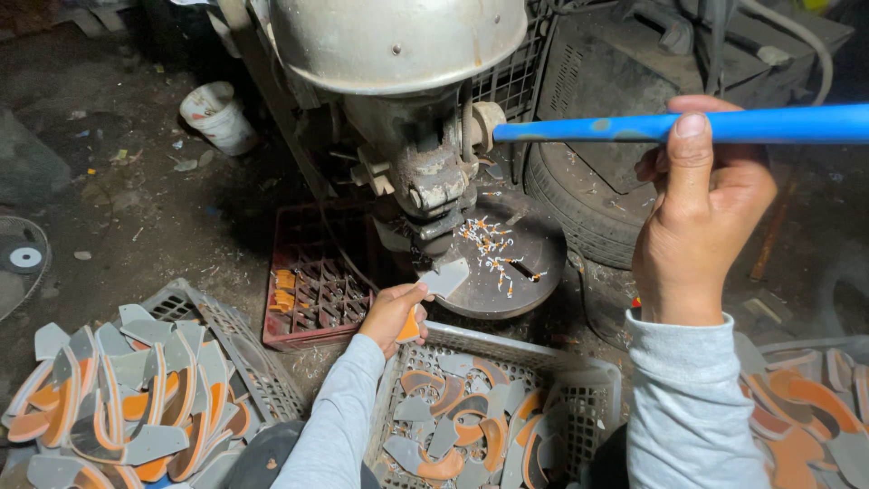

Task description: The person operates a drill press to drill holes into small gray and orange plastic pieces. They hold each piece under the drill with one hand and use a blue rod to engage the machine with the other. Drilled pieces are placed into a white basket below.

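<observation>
My right hand point(701, 204) is closed around a blue lever handle point(688, 127) that runs out from a grey, worn press machine point(425, 163). My left hand point(391, 312) grips a grey and orange curved piece point(442, 281), holding its grey end on the round dark press table point(507, 263) under the machine's head. Small orange and white scraps point(489, 244) lie scattered on that table.
A grey plastic basket point(579, 380) with several grey and orange pieces stands in front of me. Another basket point(226, 326) heaped with the same pieces is at lower left, more pieces point(806, 407) at lower right. A red crate point(312, 281), a white bucket point(219, 116) and a tyre point(579, 213) surround the machine.
</observation>
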